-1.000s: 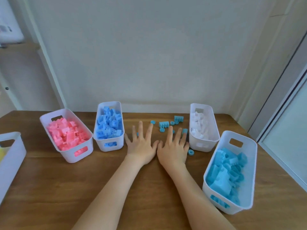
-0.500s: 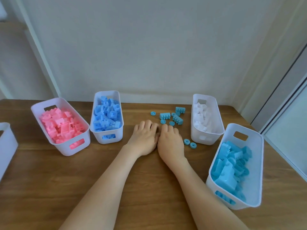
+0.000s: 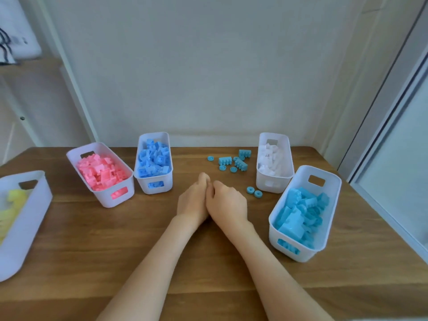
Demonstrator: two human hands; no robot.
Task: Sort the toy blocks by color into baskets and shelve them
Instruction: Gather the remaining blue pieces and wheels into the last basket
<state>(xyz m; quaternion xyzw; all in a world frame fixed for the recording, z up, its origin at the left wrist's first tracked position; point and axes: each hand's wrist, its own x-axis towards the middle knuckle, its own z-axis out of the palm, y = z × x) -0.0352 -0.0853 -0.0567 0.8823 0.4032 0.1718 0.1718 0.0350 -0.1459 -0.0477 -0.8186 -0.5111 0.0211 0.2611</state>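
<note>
My left hand (image 3: pixel 193 200) and my right hand (image 3: pixel 228 202) lie side by side mid-table, fingers curled inward and touching each other; whatever they enclose is hidden. Beyond them loose turquoise blocks (image 3: pixel 240 164) and small rings (image 3: pixel 254 191) lie on the wooden table (image 3: pixel 92 251). The turquoise-block basket (image 3: pixel 274 237) stands at the right, just beside my right hand. A white-block basket (image 3: pixel 278 186) stands behind it. A blue-block basket (image 3: pixel 143 187) and a pink-block basket (image 3: pixel 104 201) stand to the left.
A larger white basket (image 3: pixel 30 216) with yellow pieces stands at the table's left edge. A pale wall closes the back of the table. A door frame (image 3: pixel 382 112) runs along the right. A shelf (image 3: pixel 23 66) sits at upper left.
Both hands were spread flat over the loose blocks, then curled their fingers and drew back toward me, pressed together. Small blue pieces seen under the fingers are no longer on the table.
</note>
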